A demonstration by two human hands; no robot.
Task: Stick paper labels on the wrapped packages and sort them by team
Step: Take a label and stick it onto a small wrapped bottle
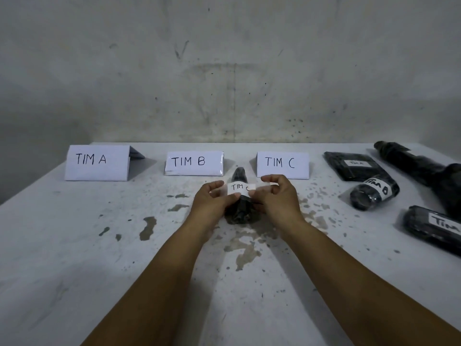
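Observation:
A small black wrapped package [240, 213] lies on the table between the TIM B and TIM C signs. Across its top sits a white paper label [240, 188] reading TIM C. My left hand [212, 199] pinches the label's left end and my right hand [279, 196] pinches its right end, pressing it against the package. Three folded paper signs stand at the back: TIM A [97, 163], TIM B [194, 163], TIM C [282, 164].
At the right lie several black wrapped packages: a flat one labelled TIM A [349, 166], a round one labelled TIM B [374, 193], a long one without a visible label [419, 168], and one at the edge [434, 228] with a partly cut-off label. The white table [99, 245] is stained.

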